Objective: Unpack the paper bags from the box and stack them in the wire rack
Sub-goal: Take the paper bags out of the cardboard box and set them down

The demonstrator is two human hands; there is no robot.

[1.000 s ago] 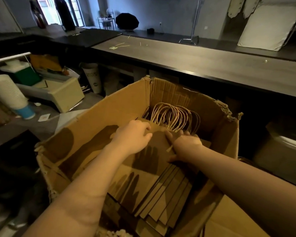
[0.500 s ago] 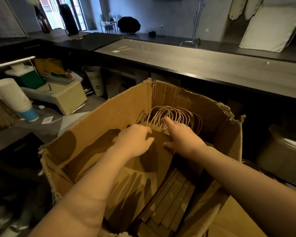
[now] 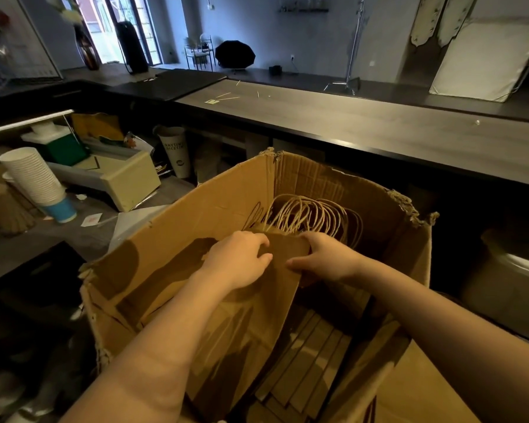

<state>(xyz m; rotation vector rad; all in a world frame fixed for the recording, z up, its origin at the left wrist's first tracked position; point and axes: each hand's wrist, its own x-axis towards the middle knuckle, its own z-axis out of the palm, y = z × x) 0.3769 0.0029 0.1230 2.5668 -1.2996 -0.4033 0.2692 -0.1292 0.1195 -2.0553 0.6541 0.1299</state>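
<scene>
Both hands are in the box (image 3: pixel 214 206), centre of frame. Left hand (image 3: pixel 239 261): fingers curled over the top edge of a bundle of paper bags (image 3: pixel 251 328). Right hand (image 3: pixel 327 257) pinches the same edge from the right, thumb on the front face, fingers behind. The bundle stands tilted toward the box's left wall, its lower end down inside the box. Twine handles (image 3: pixel 306 212) fan out just above the hands, near the far wall. Flat bags (image 3: pixel 306 364) lie overlapped on the box floor, lower right of the bundle. The box rim is torn at the far right corner. Left of frame: a tilted stack of white cups (image 3: pixel 32 175) with a blue one at the bottom; a tall printed cup (image 3: pixel 176 154) stands upright further back. A grey counter (image 3: pixel 364 123) runs across the upper frame behind the box.
</scene>
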